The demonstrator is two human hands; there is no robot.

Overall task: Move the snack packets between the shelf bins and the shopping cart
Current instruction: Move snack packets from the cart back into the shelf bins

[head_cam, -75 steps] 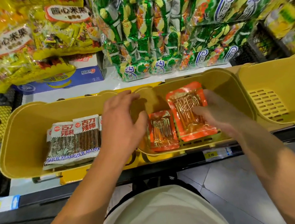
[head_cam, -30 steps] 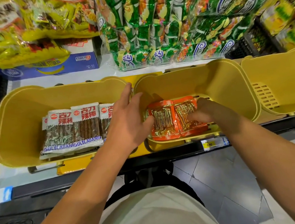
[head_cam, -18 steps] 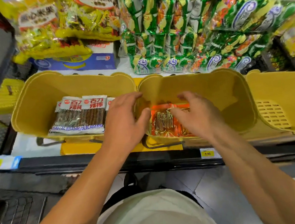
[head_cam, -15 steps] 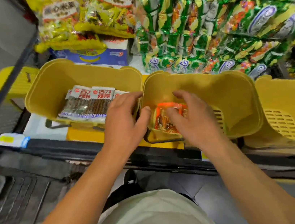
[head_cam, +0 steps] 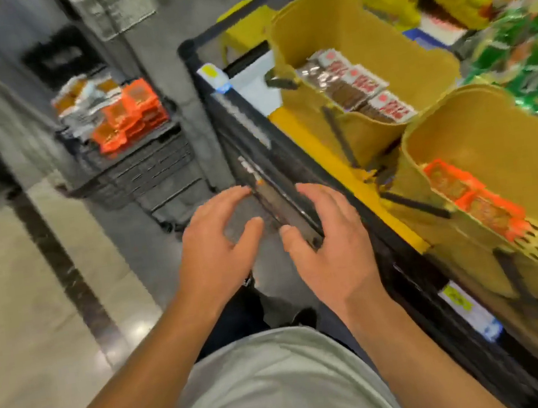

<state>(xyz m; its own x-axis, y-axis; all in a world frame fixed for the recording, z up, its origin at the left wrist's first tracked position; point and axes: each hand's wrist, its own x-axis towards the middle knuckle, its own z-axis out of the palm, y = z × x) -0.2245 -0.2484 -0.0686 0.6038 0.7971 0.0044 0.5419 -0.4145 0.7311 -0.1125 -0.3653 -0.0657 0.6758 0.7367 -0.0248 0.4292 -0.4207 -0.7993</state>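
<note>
Nearest the camera, both forearms reach out over a pale shirt front. The left hand [head_cam: 212, 243] and the right hand [head_cam: 329, 240] hover side by side, palms down, fingers spread and loosely bent; neither has hold of anything. Under them is grey floor, and to the left of the left hand lie glossy cream floor tiles [head_cam: 18, 325] crossed by a dark stripe.

The right hand's fingertips overlap the black front rail of the shelf [head_cam: 278, 181], which runs diagonally away just right of the hands; whether they touch it cannot be told through the motion blur. A yellow price tag [head_cam: 459, 298] sits on the rail to the right of the right wrist.

Right of the right hand, on the shelf, stands a yellow bin [head_cam: 498, 123] holding two orange snack packets [head_cam: 474, 199] lying flat side by side, clear-windowed with brownish strips inside. Beyond it, up and right of the hands, a second yellow bin [head_cam: 357, 29] holds a row of brown packets [head_cam: 355, 88] with white tops and red print.

Ahead of the left hand, well apart, stands the dark wire shopping cart [head_cam: 138, 167]. On it lies a heap of orange packets [head_cam: 129, 119] mixed with white and silver packets [head_cam: 84, 102]; their print is too blurred to read.

Farthest off, behind the bins, blurred green and yellow snack bags [head_cam: 509, 7] crowd the shelf, and a grey wall rises behind the cart.
</note>
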